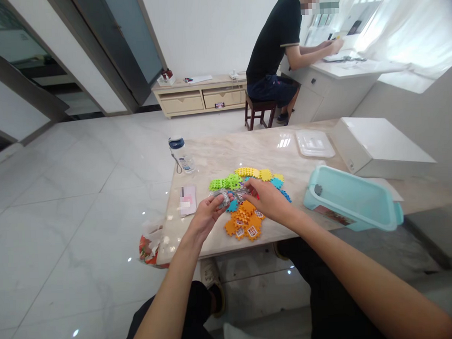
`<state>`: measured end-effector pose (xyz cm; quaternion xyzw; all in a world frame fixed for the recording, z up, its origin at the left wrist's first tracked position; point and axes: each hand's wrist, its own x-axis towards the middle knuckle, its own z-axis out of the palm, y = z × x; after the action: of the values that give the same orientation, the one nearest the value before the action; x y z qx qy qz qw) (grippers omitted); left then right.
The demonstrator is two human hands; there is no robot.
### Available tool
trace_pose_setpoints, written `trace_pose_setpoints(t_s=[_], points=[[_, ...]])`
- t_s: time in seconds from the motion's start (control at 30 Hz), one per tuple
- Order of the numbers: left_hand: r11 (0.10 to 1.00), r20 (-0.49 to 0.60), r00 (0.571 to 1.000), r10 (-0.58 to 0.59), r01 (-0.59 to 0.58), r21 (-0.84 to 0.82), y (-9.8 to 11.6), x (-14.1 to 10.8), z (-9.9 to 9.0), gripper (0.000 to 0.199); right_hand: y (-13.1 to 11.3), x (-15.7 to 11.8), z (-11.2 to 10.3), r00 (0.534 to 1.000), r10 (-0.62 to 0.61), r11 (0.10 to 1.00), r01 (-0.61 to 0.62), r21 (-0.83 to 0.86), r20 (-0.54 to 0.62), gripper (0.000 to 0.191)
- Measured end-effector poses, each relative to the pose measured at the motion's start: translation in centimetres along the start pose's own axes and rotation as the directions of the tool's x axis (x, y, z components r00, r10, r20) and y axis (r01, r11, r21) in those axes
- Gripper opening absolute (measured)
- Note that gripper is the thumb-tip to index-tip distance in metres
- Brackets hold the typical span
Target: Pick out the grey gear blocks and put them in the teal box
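Note:
My left hand (210, 210) is closed around a small stack of grey toothed building pieces (223, 197). Just to its right, my right hand (263, 195) pinches another grey piece (241, 194), close beside the stack; whether the two touch I cannot tell. Around and below both hands lie plastic toothed pieces sorted by colour: green ones (226, 182), yellow ones (248, 172) and blue ones (277, 183). Nearest me is a pile of orange pieces (245, 218), several with white window stickers. My right hand partly hides some red and blue pieces.
On the marble-look table (210, 152) stand a water bottle (182, 155) and a pink card (188, 200). At right are a light-blue bin (354, 196) with a grey piece inside, a clear lid (315, 143) and a white box (385, 145). Another person (271, 42) sits at a far desk.

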<state>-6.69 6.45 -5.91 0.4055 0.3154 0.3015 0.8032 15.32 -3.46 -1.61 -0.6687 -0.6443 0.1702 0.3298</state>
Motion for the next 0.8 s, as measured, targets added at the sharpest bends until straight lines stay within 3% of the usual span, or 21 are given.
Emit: trace_pose_setpoints(t_s=[0.13,0.23,0.47,0.63,0.8], points=[[1.0,0.044,0.999,0.008,-0.008,-0.006,0.2,0.0,0.6,0.053,-1.0,-0.1,1.0,0.994,0.106,0.959,-0.092,0.269,-0.038,0.014],[1.0,0.087,0.996,0.017,-0.015,-0.023,0.3,-0.1,0.6,0.052,-1.5,0.2,1.0,0.995,0.1,0.923,-0.093,0.374,0.002,0.018],[0.997,0.138,0.988,-0.068,0.07,-0.011,-0.2,-0.5,0.1,0.048,-1.1,-0.1,-1.1,0.995,0.085,0.955,-0.068,0.289,-0.046,0.022],[0.992,0.168,0.982,-0.084,0.098,-0.079,-0.6,-0.9,0.3,0.045,-1.2,-0.2,-1.8,0.998,0.03,0.933,-0.048,0.357,0.055,0.025],[0.983,0.179,0.981,-0.077,0.105,-0.149,-0.7,-1.0,0.8,0.046,-1.5,0.0,-1.7,0.998,-0.021,0.945,-0.002,0.328,0.065,0.024]])
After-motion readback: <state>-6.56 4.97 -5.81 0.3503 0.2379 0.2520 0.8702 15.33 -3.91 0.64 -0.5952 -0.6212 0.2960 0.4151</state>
